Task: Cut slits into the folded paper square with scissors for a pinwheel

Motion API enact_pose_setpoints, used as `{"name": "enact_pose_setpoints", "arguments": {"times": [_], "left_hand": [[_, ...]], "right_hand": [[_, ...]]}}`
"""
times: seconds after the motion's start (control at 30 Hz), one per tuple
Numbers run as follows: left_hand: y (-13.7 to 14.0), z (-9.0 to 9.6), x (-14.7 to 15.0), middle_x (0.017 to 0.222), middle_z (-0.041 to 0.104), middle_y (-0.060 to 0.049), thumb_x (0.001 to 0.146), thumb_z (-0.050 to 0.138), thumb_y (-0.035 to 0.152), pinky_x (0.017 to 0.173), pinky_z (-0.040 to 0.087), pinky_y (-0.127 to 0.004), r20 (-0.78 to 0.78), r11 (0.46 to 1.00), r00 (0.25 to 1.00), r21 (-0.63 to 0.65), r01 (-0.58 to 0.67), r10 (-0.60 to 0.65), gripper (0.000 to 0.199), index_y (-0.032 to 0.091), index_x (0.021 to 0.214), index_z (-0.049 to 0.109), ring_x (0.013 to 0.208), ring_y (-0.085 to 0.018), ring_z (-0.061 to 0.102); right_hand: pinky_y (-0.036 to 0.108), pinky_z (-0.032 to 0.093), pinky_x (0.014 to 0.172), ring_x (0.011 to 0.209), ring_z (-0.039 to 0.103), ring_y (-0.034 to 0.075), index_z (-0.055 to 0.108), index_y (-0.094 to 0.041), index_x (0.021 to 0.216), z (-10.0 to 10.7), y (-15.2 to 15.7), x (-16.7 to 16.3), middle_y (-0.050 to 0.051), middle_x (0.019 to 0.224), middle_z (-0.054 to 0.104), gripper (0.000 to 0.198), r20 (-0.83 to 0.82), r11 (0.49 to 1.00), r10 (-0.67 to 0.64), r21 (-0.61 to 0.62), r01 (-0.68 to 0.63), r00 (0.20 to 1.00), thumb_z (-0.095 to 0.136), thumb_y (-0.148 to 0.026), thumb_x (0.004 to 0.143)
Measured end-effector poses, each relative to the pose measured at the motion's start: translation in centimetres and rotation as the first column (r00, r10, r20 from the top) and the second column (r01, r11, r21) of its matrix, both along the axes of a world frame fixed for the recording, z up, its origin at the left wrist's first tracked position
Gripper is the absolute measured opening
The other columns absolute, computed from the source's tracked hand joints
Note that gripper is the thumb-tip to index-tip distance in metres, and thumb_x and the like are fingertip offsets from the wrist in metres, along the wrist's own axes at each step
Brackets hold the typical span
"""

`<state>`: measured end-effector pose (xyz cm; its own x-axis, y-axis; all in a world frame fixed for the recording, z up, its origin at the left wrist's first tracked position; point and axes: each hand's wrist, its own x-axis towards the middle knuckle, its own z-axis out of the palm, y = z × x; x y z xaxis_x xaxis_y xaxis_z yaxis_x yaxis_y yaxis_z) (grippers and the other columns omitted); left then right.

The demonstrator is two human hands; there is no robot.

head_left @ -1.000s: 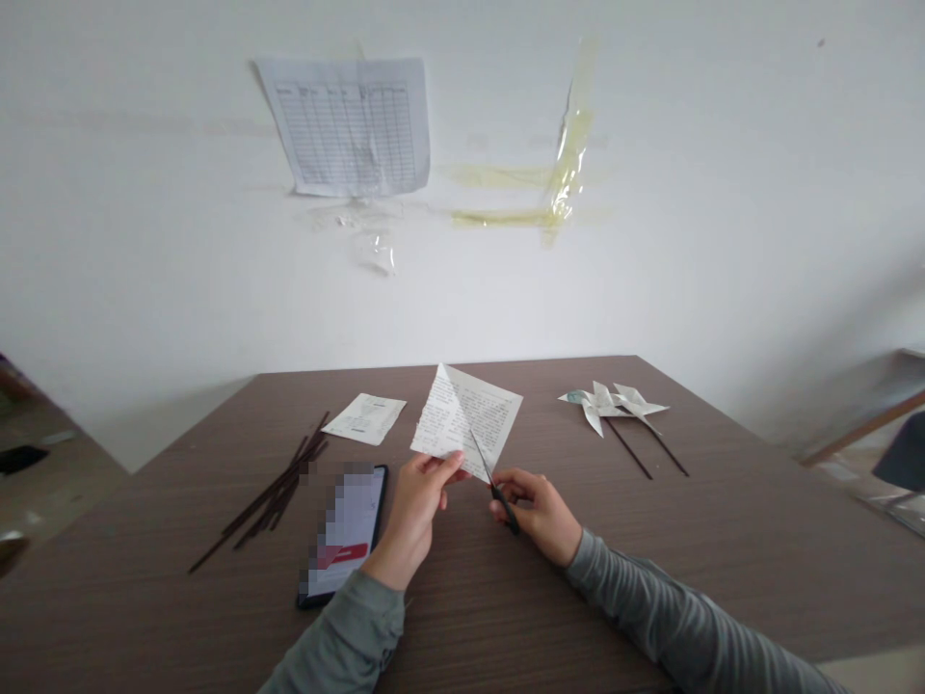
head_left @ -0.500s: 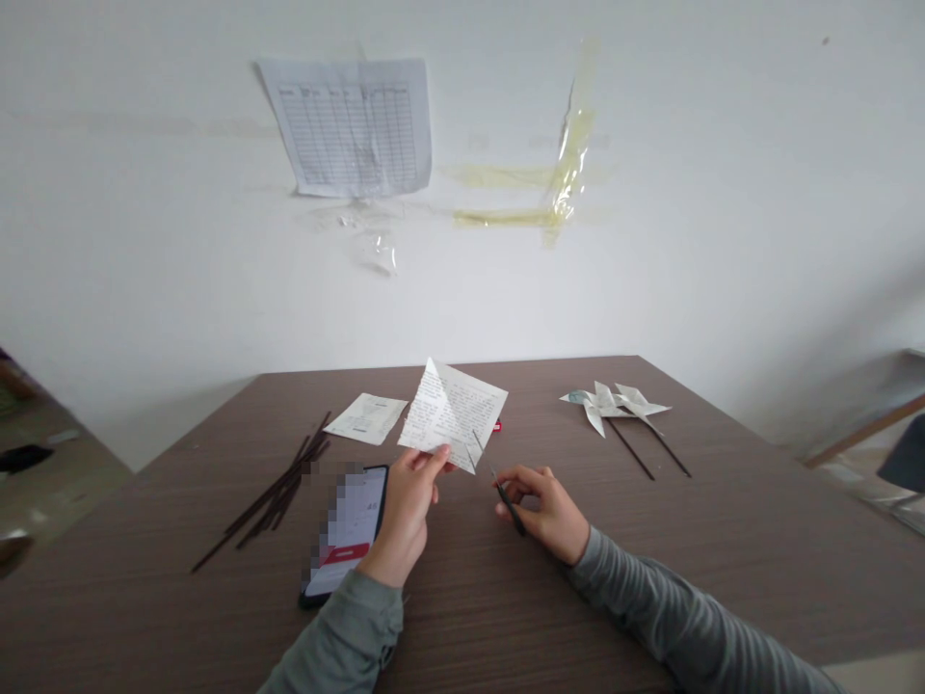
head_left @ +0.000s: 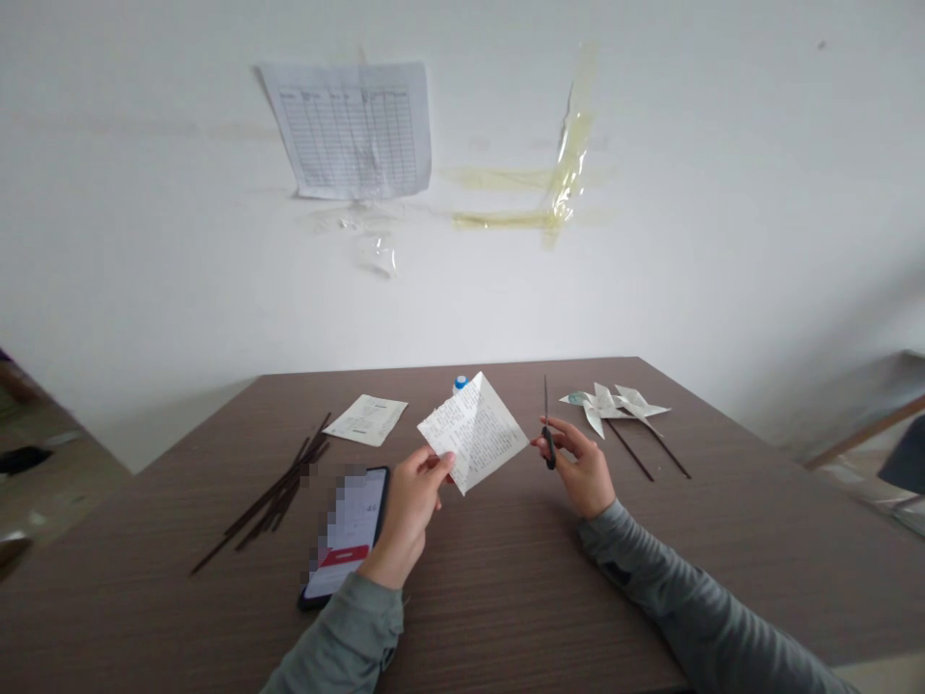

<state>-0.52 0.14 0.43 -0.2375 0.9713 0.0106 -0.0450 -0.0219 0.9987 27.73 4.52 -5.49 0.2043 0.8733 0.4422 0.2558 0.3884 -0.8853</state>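
My left hand (head_left: 413,511) pinches the lower left edge of a square sheet of printed paper (head_left: 477,434), held up above the table. A diagonal crease runs across the sheet. To its right my right hand (head_left: 584,469) holds a pair of dark-handled scissors (head_left: 548,439), blades pointing up and looking closed. The scissors are apart from the paper. Behind the sheet a blue-capped bottle or tube (head_left: 461,384) shows only its top; the rest is hidden.
On the brown table (head_left: 498,598) lie a phone (head_left: 354,525), a bundle of dark sticks (head_left: 278,487) and more printed paper (head_left: 368,419) at left. Paper pinwheels (head_left: 614,402) on dark sticks lie at right. A white wall stands behind, with a taped chart (head_left: 354,130).
The scissors have come away from the paper, moving right and up with my right hand. My left hand has turned the sheet and shifted it right, so the blue cap now shows.
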Motion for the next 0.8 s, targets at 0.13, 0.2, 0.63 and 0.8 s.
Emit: {"name": "enact_pose_setpoints", "arguments": {"times": [0.13,0.2,0.63,0.8], "left_hand": [[0.1,0.1,0.0,0.07,0.078,-0.004,0.07,0.102,0.043,0.043,0.035,-0.023,-0.054,0.998,0.998,-0.046,0.039,-0.041,0.028,0.022,0.074,0.085,0.061,-0.019,0.067],[0.2,0.1,0.0,0.068,0.077,-0.004,0.07,0.104,0.041,0.044,0.035,-0.023,-0.08,0.996,0.995,-0.069,0.062,-0.068,0.029,0.022,0.069,0.083,0.06,-0.018,0.066],[-0.1,-0.2,0.0,0.101,0.098,-0.015,0.072,0.109,0.043,0.048,0.043,-0.022,-0.064,0.994,0.997,-0.106,0.038,-0.045,0.03,0.022,0.088,0.094,0.091,-0.031,0.088],[-0.1,-0.6,0.7,0.098,0.098,-0.018,0.07,0.112,0.039,0.044,0.037,-0.022,-0.016,0.981,0.994,-0.165,0.101,-0.105,0.03,0.022,0.085,0.093,0.09,-0.033,0.091]], "right_hand": [[0.061,0.076,0.106,0.103,0.097,0.041,0.097,-0.027,0.125,0.6,-0.2,-0.3,0.013,0.101,0.101,0.063,-0.07,0.997,0.052,-0.054,-0.056,0.996,0.104,-0.075,0.084],[0.057,0.077,0.098,0.098,0.095,0.04,0.096,-0.027,0.118,0.8,-0.3,-0.5,0.011,0.097,0.1,0.06,-0.097,0.992,0.092,-0.077,-0.1,0.991,0.107,-0.071,0.079],[0.042,0.062,0.07,0.072,0.076,0.027,0.087,-0.027,0.109,1.1,-0.4,-1.1,0.003,0.078,0.087,0.07,-0.308,0.967,0.149,-0.153,-0.203,0.94,0.119,-0.069,0.062],[0.042,0.062,0.07,0.073,0.077,0.028,0.086,-0.028,0.107,0.9,-0.4,-1.7,0.004,0.08,0.088,0.077,-0.409,0.977,0.08,-0.148,-0.153,0.909,0.121,-0.073,0.055]]}}
